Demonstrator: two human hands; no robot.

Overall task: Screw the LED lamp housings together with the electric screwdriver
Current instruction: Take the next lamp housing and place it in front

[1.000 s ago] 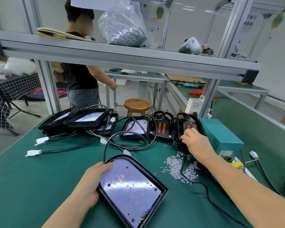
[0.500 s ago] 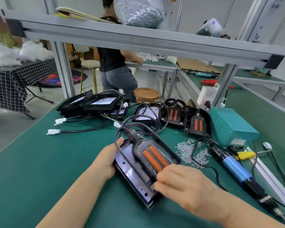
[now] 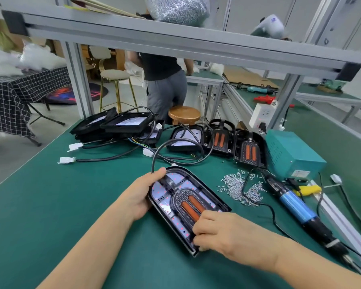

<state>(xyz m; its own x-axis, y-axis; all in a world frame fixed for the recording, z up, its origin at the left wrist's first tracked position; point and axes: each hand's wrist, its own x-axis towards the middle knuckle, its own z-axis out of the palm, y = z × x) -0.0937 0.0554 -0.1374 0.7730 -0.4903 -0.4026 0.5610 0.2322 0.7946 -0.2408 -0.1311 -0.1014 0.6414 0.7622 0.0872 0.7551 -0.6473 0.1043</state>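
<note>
From the head view, an LED lamp housing lies flat on the green bench top directly in front of the person, a black inner piece with two orange strips seated in its tray. The left hand grasps the housing's left edge, thumb hooked over the rounded far end beside the black cable that loops up from it. The right hand has its fingers curled down onto the near end of the inner piece, gripping it at the housing's near corner. To the right, apart from both hands, the electric screwdriver with a blue barrel lies on the bench, its cord trailing through a loose scatter of small silver screws. Behind that stands a teal power supply box. Further back sit more black housings, some face up with orange strips, others stacked at the left with white connectors on their leads. A bag of screws rests on the aluminium shelf overhead, and another person stands beyond the bench near a wooden stool
</note>
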